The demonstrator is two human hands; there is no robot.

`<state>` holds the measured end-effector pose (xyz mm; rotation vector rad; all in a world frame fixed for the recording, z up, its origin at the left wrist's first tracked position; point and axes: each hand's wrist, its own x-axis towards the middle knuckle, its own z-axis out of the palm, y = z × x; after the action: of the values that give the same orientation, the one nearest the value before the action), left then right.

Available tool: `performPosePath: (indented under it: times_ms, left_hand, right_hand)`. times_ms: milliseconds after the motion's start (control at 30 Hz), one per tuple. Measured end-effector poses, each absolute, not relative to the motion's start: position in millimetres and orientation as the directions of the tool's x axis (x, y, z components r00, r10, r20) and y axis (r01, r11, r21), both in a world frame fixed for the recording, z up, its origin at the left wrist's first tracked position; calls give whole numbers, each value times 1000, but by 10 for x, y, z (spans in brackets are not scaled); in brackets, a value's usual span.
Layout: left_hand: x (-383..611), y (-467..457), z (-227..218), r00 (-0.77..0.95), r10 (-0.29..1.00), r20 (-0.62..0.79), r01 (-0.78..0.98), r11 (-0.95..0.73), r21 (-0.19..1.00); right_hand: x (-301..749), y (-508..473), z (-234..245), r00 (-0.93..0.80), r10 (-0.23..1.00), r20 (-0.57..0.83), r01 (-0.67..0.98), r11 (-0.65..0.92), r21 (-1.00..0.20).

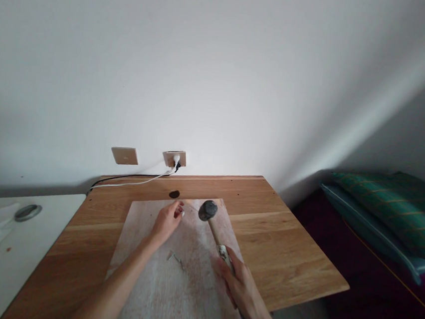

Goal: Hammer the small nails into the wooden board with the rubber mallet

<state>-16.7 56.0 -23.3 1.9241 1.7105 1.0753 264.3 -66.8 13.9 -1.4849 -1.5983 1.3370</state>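
My right hand (236, 279) is wrapped round the handle of a rubber mallet (208, 211), whose black head is raised toward the far right part of a pale, worn wooden board (154, 294). Over the far part of the board, my left hand (169, 218) is closed, thumb and fingers pinched together. A small whitish bit shows at its fingertips, too small to name. Between my forearms, several thin metal nails (176, 259) lie loose on the board.
The board lies on a wooden table (283, 246) against the wall. White and black cables run from a wall socket (175, 159) along its back edge. A white table (1, 279) with a roll of tape (28, 213) adjoins at left. Green pillows (392, 207) lie at right.
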Motion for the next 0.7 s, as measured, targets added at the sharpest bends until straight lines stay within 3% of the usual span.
performPosePath:
  times_ms: [267,700]
  left_hand:
    - [-174,554,-323,-51,950,308,679,-194,708]
    - [-130,561,-266,-68,955,290,630,-184,754]
  right_hand:
    - [2259,-372,326,-358,908,-216,426,-47,-904]
    - [2155,-380,328,-282,933,-226,555,-33,-831]
